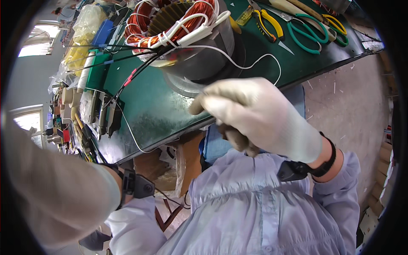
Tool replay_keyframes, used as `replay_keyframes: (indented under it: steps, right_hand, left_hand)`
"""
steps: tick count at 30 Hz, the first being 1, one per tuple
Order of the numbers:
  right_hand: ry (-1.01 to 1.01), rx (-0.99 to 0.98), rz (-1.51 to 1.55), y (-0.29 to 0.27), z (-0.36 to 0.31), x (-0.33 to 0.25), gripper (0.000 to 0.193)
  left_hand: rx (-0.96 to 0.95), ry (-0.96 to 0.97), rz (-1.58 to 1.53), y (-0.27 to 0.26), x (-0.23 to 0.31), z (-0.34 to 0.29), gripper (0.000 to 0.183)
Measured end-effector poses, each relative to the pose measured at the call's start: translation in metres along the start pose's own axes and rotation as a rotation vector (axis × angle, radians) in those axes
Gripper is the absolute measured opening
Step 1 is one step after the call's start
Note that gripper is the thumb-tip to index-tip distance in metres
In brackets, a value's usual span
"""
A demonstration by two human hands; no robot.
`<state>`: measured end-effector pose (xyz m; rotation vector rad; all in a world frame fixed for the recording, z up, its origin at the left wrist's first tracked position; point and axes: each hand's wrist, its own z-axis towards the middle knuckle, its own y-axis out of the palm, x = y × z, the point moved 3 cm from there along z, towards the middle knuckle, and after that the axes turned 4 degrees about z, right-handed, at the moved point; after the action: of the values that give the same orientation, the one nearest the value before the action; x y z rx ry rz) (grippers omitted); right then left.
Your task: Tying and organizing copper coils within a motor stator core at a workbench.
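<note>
stator (pixel 193 66) upright, ahead-left of the nearer right hand (pixel 255 117) | right: curled, pinch unclear | left hand (pixel 63 191): blurred, cannot tell

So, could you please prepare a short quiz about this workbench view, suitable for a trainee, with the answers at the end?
1. Multiple choice: In the picture, where do the teal-handled scissors lie relative to the copper winding?
a) to its left
b) to its right
c) inside it

2. True or false: The right hand is touching the teal-handled scissors.

3. Fill in the blank: The bench top is coloured ____.

Key: 1. b, to its right. 2. False; the gloved right hand is at the near edge of the bench top, apart from the scissors. 3. Green.
</note>
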<state>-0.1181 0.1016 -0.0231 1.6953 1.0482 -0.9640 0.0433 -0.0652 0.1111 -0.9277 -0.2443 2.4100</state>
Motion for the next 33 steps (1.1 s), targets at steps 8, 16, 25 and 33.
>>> replay_keyframes:
  steps: [8, 16, 25, 33]
  right_hand:
    - [-0.012, 0.133, 0.559, 0.015, 0.025, -0.008, 0.041]
    - [0.024, 0.103, 0.181, 0.002, 0.019, -0.017, 0.037]
    - [0.031, 0.013, 0.417, 0.003, 0.009, 0.009, 0.044]
    - [0.018, 0.015, 0.395, 0.004, 0.010, -0.004, 0.047]
  left_hand:
    - [-0.764, 0.261, -0.590, 0.021, 0.083, 0.092, 0.022]
    - [-0.889, 0.437, -0.561, 0.026, 0.087, 0.093, 0.030]
    - [-0.891, 0.437, -0.670, 0.048, 0.067, 0.078, 0.027]
    - [-0.896, 0.440, -0.775, 0.075, 0.063, 0.072, 0.025]
